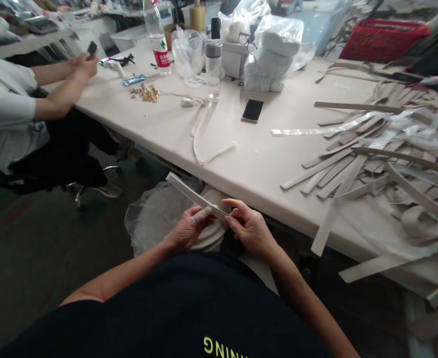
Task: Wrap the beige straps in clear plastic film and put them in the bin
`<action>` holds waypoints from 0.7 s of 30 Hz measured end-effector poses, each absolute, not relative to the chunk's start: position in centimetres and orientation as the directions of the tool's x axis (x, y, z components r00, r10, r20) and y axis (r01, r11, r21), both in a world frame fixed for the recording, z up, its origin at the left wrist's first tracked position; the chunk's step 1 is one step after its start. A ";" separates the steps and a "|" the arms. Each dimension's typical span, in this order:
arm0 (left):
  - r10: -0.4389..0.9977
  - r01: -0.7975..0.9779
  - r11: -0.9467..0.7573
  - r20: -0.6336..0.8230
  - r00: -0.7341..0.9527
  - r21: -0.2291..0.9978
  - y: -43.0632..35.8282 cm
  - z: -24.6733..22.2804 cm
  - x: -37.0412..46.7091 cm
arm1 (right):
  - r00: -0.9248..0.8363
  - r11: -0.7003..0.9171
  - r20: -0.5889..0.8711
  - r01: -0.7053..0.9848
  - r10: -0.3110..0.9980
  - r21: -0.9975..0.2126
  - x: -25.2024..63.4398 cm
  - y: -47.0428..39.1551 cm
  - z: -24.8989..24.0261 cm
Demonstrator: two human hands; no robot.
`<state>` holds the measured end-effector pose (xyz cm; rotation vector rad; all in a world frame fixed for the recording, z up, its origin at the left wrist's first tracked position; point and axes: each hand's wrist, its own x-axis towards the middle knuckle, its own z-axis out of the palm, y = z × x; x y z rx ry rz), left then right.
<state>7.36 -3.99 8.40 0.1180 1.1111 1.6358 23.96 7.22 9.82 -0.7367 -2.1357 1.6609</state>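
Observation:
Above my lap, in front of the table edge, I hold a flat pale strip (186, 190) with both hands. My left hand (189, 227) is closed on its middle, the thumb lying along the top and wearing a whitish cover. My right hand (249, 226) pinches the strip's near right end between thumb and fingers, with the index finger raised. The strip's far end points up and left. Beneath my hands sits a clear plastic bag (144, 219) with round whitish pieces in it, partly hidden by my left hand.
A heap of beige strips (353, 169) covers the table's right side, some overhanging its edge. On the table (234, 169) are a phone (252, 110), a glass bottle (213, 74), a water bottle (159, 47) and small brass-coloured parts (149, 94). A seated person (25, 109) at left holds a phone.

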 end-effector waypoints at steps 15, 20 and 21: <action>0.808 -0.732 0.152 -0.510 -0.294 0.664 -4.0 7.9 8.7 | -0.835 0.246 -0.025 0.191 0.550 -0.950 24.5 7.6 10.0; 0.780 -0.729 0.060 -0.488 -0.393 0.682 -4.1 7.9 7.6 | -0.833 0.147 -0.138 0.253 0.536 -0.956 27.7 7.9 10.7; 0.789 -0.734 0.089 -0.497 -0.360 0.674 -4.0 7.8 7.8 | -0.825 0.158 -0.140 0.266 0.547 -0.951 27.9 7.7 10.5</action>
